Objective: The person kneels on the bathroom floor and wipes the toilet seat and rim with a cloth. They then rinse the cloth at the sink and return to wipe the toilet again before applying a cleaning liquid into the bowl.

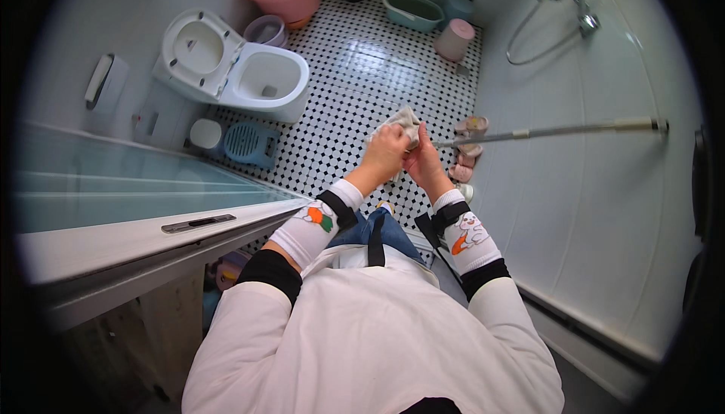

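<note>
My left hand (385, 155) is closed around a crumpled off-white cloth (406, 118), held in front of me above the tiled floor. Against the cloth's right side rests my right hand (423, 164), thumb up and palm partly showing. Its fingers are mostly hidden, but it appears to hold the cloth too. The two hands meet at the cloth's lower edge. Just right of them, a long metal pole (524, 134) with a pale grip runs toward the right wall. Whether its near end touches the hand or cloth is hidden.
A toilet (289, 105) with raised lid stands left, beside a blue plastic stool (249, 143). Several basins, including a pink tub (294, 9) and a green basin (412, 12), sit at the back. Pink slippers (461, 171) line the right wall. A sliding door (141, 224) borders the left.
</note>
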Motion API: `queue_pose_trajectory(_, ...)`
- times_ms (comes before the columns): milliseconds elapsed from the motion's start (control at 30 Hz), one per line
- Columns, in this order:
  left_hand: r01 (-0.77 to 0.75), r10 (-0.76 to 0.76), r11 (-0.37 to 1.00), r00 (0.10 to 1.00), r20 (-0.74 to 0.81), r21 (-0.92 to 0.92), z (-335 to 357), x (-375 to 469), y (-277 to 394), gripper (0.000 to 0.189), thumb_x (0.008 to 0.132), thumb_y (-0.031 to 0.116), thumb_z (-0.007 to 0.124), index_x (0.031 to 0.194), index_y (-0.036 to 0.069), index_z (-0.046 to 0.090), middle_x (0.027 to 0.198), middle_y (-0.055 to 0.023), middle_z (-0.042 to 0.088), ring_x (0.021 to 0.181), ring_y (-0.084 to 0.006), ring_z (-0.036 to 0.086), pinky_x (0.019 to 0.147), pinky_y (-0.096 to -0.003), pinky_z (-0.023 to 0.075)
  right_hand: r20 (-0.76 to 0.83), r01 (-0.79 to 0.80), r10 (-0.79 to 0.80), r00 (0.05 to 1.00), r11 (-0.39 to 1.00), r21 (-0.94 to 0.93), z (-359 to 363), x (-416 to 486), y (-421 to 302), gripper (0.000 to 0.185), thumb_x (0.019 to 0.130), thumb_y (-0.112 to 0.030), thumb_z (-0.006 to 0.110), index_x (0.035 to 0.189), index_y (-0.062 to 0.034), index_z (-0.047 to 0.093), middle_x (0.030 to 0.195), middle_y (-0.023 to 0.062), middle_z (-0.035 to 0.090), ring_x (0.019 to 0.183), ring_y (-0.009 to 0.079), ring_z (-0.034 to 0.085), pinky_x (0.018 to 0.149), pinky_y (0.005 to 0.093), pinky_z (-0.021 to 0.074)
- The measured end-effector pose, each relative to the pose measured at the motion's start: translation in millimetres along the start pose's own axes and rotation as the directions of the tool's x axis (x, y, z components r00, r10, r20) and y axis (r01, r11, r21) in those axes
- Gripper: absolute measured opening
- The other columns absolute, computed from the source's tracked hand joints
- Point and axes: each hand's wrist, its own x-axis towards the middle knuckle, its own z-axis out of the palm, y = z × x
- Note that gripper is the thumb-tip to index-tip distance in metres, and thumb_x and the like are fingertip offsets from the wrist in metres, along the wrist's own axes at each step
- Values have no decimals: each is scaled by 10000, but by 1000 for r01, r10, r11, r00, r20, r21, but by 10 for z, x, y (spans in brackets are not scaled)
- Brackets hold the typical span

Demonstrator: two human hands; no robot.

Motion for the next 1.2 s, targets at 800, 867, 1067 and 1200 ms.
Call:
queue_pose_trajectory(800,204,-632,-556,525,569,-806,-1064,2021,-3138,351,929,415,474,1029,116,629,985,-42,655,861,-180,617,757,-310,506,251,254,-50,967,315,-914,1915,3886,-37,242,965,-198,452,933,14,562,777,145,622,682,240,590,619,366,458)
queue_pose_trajectory(867,133,-679,-526,529,509,-840,-974,2088,-3321,355,941,397,462,1028,91,620,1016,-63,647,922,-207,615,846,-326,495,283,286,-47,958,255,-924,1895,4078,2,244,965,-186,422,936,20,548,881,241,624,830,383,610,721,430,464)
queue_pose_trajectory(1067,22,-848,-412,358,392,-911,-918,2466,-4017,339,980,318,407,1053,46,595,1009,-80,645,905,-206,631,802,-341,522,517,518,-48,855,11,-856,1983,4774,-118,235,906,-210,550,989,9,530,902,222,539,854,355,530,742,415,452)
queue_pose_trajectory(1200,29,-895,-277,356,269,-960,-1256,2891,-4446,401,999,314,326,1166,42,567,1122,-99,626,1021,-231,621,885,-373,513,258,227,68,964,301,-926,2109,5270,-536,527,907,-332,610,1313,-65,406,1229,161,435,1022,224,516,865,316,444)
